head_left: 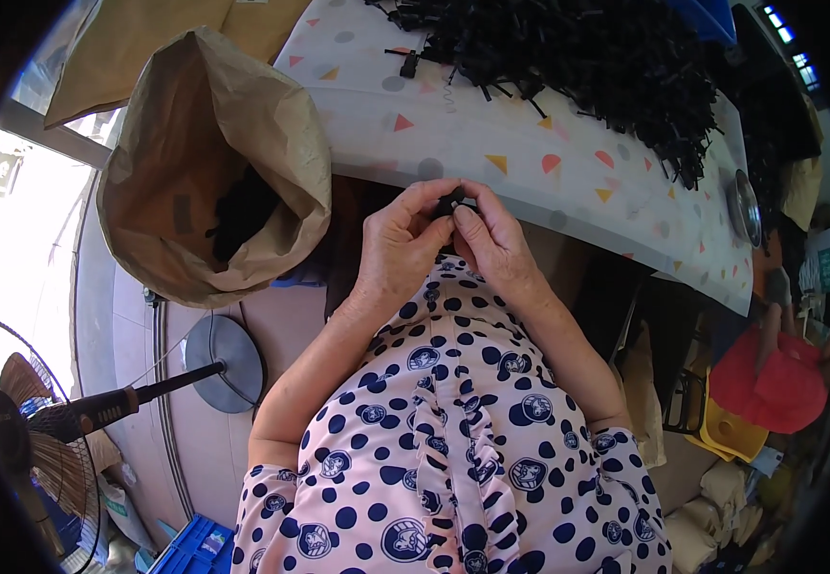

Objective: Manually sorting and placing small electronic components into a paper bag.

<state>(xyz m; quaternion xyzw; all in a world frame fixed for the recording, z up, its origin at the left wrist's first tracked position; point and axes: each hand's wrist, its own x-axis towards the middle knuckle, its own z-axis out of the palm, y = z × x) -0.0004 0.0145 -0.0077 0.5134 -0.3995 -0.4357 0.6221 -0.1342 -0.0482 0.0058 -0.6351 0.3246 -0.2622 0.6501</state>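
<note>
Close to the table's near edge, my left hand (401,239) and my right hand (493,239) meet in front of my body. Between their pinched fingertips is a small black part (450,201), mostly covered by the fingers, so its exact kind does not show. Both hands are closed on it. On the table beyond lies a large heap of thin black parts (568,57). One loose black part (409,65) rests at the heap's left side. To the left of my hands an open brown paper sack (291,143) holds more black pieces (243,212) at its bottom.
A patterned cloth covers the table (367,134). A metal dish (745,208) stands at its right edge. On the left are a standing fan (42,430) with a round base (229,364) and a blue crate (195,547). A person in red (769,378) is at the right.
</note>
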